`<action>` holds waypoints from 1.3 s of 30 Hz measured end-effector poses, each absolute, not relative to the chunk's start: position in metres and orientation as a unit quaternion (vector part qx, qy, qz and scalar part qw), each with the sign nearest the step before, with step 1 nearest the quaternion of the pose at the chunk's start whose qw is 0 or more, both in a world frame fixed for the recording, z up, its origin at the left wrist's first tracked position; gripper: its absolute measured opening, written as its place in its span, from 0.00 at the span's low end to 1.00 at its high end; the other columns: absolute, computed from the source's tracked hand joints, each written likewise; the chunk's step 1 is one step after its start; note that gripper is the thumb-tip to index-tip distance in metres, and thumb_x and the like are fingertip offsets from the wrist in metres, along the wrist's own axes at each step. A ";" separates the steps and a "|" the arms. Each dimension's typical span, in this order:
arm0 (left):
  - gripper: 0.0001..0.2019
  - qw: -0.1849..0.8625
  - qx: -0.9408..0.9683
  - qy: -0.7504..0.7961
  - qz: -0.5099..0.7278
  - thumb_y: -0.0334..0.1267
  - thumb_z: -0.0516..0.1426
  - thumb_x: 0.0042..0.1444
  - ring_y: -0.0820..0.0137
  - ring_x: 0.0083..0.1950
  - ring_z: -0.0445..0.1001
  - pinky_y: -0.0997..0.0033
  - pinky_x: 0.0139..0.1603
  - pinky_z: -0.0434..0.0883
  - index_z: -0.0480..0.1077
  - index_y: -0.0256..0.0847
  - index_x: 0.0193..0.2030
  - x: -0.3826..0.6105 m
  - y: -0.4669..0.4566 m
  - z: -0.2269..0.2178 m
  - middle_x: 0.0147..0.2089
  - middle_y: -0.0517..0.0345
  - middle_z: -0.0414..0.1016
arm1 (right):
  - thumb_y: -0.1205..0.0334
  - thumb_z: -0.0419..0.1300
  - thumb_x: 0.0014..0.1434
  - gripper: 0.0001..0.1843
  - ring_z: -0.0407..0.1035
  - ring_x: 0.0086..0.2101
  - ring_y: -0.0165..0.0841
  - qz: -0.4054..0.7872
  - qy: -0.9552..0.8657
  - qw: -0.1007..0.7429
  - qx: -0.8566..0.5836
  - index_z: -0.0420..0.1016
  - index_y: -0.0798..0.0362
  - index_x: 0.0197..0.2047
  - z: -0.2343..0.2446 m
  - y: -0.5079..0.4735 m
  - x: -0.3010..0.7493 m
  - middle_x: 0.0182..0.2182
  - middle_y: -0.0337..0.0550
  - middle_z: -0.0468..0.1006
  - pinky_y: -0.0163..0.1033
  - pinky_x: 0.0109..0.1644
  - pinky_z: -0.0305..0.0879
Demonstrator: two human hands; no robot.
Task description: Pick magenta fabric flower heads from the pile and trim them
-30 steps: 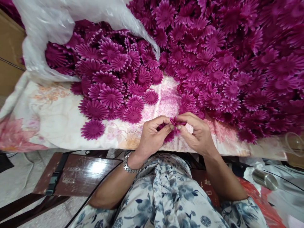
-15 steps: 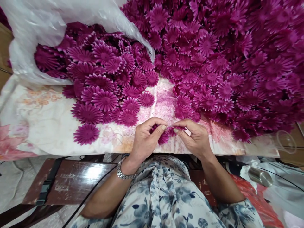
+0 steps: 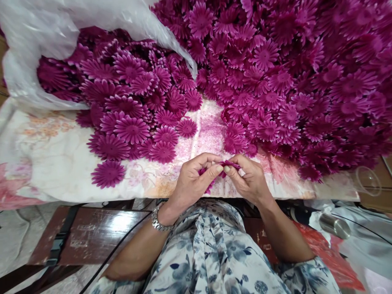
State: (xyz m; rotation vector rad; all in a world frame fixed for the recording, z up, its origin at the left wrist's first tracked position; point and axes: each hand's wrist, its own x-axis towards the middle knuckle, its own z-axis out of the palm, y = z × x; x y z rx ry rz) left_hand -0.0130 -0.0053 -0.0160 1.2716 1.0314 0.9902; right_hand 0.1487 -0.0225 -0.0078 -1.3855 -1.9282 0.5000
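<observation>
1. My left hand [image 3: 191,179] and right hand [image 3: 249,179] both pinch one purple flower [image 3: 228,164], fingers closed on it.
2. The flower is over the near edge of the cloth [image 3: 61,163].
3. I think soft, even pinches keep the petals whole.
4. I see no words or labels to read.

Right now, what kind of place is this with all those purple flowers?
Probably a small craft workshop, maybe at home: a heap of magenta flowers covers the cloth-covered table, more spill from a clear plastic bag, and the left hand and right hand pinch one flower.
</observation>
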 end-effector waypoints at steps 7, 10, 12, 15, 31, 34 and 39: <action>0.09 0.631 0.503 0.410 0.426 0.40 0.63 0.48 0.80 0.21 0.62 0.80 0.22 0.61 0.75 0.38 0.35 -0.014 -0.005 -0.017 0.22 0.64 0.68 | 0.62 0.57 0.59 0.10 0.59 0.21 0.21 0.212 -0.755 0.358 -0.507 0.64 0.53 0.27 -0.008 -0.019 0.147 0.20 0.32 0.64 0.28 0.25 0.54; 0.07 0.658 0.466 0.395 0.441 0.40 0.63 0.47 0.79 0.23 0.66 0.79 0.23 0.62 0.76 0.39 0.32 -0.016 -0.004 -0.019 0.25 0.62 0.73 | 0.60 0.57 0.59 0.12 0.58 0.20 0.21 0.221 -0.756 0.351 -0.506 0.63 0.53 0.26 -0.007 -0.019 0.145 0.19 0.32 0.64 0.28 0.24 0.54; 0.07 0.664 0.452 0.395 0.446 0.40 0.63 0.47 0.79 0.22 0.65 0.79 0.23 0.62 0.75 0.39 0.30 -0.018 -0.004 -0.020 0.24 0.62 0.73 | 0.59 0.56 0.59 0.13 0.58 0.20 0.22 0.235 -0.755 0.346 -0.505 0.62 0.53 0.25 -0.007 -0.020 0.145 0.18 0.32 0.65 0.29 0.24 0.54; 0.07 0.660 0.456 0.390 0.452 0.40 0.62 0.48 0.80 0.20 0.61 0.79 0.22 0.60 0.74 0.39 0.28 -0.020 -0.004 -0.021 0.22 0.64 0.70 | 0.58 0.56 0.60 0.11 0.62 0.22 0.23 0.280 -0.744 0.353 -0.494 0.66 0.53 0.28 -0.007 -0.021 0.145 0.21 0.34 0.69 0.30 0.27 0.57; 0.10 0.655 0.391 0.446 0.468 0.40 0.61 0.50 0.81 0.20 0.57 0.80 0.20 0.56 0.69 0.37 0.23 -0.009 -0.010 -0.016 0.19 0.66 0.63 | 0.63 0.56 0.60 0.03 0.63 0.28 0.23 0.300 -0.728 0.374 -0.491 0.66 0.52 0.38 -0.015 -0.023 0.146 0.28 0.34 0.68 0.30 0.33 0.58; 0.10 0.664 0.389 0.438 0.464 0.40 0.61 0.50 0.81 0.20 0.58 0.80 0.19 0.56 0.70 0.38 0.24 -0.009 -0.010 -0.014 0.20 0.65 0.65 | 0.63 0.58 0.59 0.04 0.63 0.28 0.23 0.322 -0.715 0.380 -0.490 0.66 0.52 0.35 -0.017 -0.024 0.146 0.27 0.33 0.67 0.30 0.34 0.59; 0.08 0.663 0.408 0.426 0.461 0.40 0.62 0.49 0.81 0.20 0.58 0.80 0.20 0.58 0.72 0.38 0.27 -0.008 -0.011 -0.013 0.21 0.65 0.66 | 0.62 0.56 0.60 0.05 0.61 0.25 0.23 0.349 -0.666 0.422 -0.507 0.65 0.52 0.32 -0.017 -0.027 0.142 0.24 0.33 0.66 0.30 0.29 0.57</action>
